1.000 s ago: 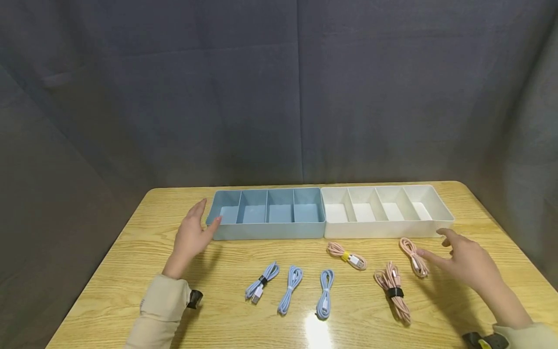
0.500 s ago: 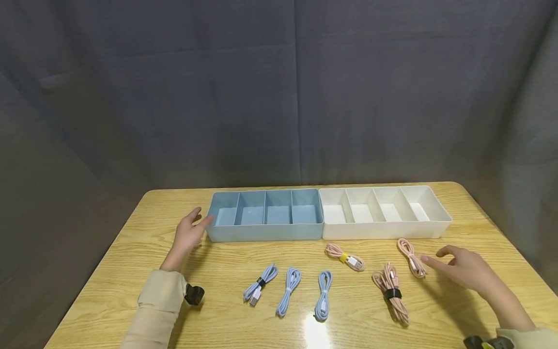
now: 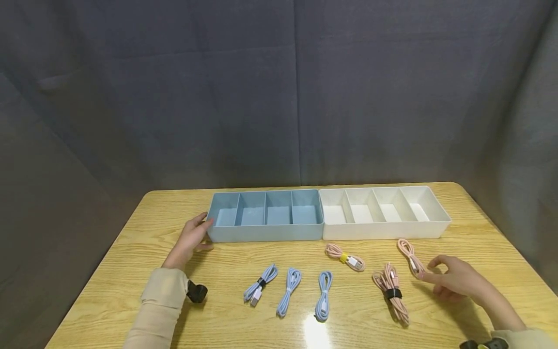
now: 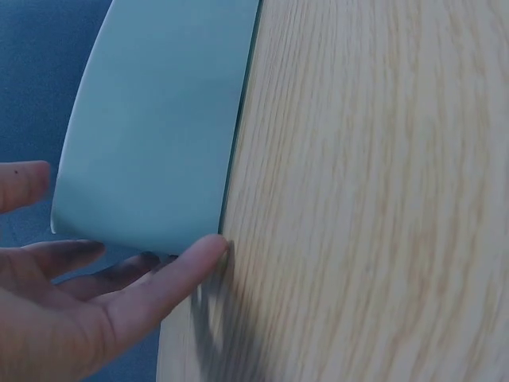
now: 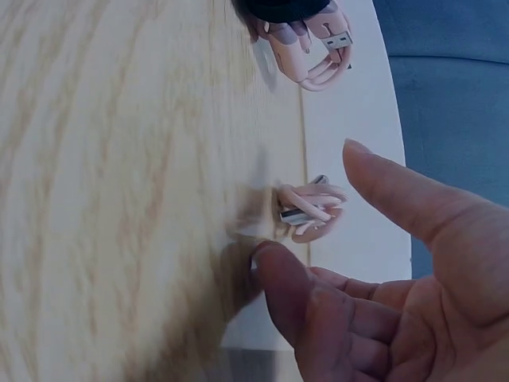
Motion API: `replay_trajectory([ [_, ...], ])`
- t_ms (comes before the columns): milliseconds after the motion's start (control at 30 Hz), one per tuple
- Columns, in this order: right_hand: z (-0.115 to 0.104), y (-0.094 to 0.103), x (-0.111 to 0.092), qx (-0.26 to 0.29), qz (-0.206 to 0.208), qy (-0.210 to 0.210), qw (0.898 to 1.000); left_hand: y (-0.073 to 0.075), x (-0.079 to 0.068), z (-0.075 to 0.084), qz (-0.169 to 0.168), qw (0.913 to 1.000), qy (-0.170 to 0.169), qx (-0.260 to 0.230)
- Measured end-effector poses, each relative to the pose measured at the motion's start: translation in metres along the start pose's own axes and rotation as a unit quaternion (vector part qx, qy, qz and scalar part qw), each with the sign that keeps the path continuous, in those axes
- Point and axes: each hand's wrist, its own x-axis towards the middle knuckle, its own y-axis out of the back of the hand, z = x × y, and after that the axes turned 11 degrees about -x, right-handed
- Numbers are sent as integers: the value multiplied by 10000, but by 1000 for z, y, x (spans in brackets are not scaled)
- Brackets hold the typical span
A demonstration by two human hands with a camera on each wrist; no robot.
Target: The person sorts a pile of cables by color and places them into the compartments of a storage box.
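Observation:
At the left end of the blue divided tray [image 3: 265, 232] is my left hand [image 3: 192, 240], its thumb near the rim. In the left wrist view, fingertips [image 4: 208, 248] lie right at the tray's bottom corner, with the thumb spread apart. My right hand [image 3: 457, 277] hovers beside a pink coiled cable [image 3: 410, 256], thumb tip overlapping its near end in the head view. The right wrist view has that cable's end [image 5: 312, 208] in the gap between thumb and bent index finger, neither gripping it. Another pink cable [image 3: 392, 294], tied with a black strap, lies to the left.
A white divided tray [image 3: 385, 230] abuts the blue one along the wooden table's [image 3: 235, 329] back. Before the trays lie a pink cable with a yellow tie [image 3: 344, 257] and three blue coiled cables, the middle one [image 3: 288, 292] among them. A dark curtain [image 3: 218, 97] hangs behind.
My left hand has come down and in to the blue tray's left end. The right hand has moved lower and toward the near end of the right pink cable. Trays and cables stay put.

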Motion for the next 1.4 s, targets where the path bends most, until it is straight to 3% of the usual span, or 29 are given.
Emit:
replay_trajectory([
  [500,-3,-7,6,274,132,267,9992,1,2,-7,-287,9994,-171,78],
  [967,-3,-5,3,-296,1033,369,9935,3,2,-7,-347,9992,-165,143],
  [1400,-9,4,-6,486,1044,369,9927,2,1,-5,-324,9991,-136,217],
])
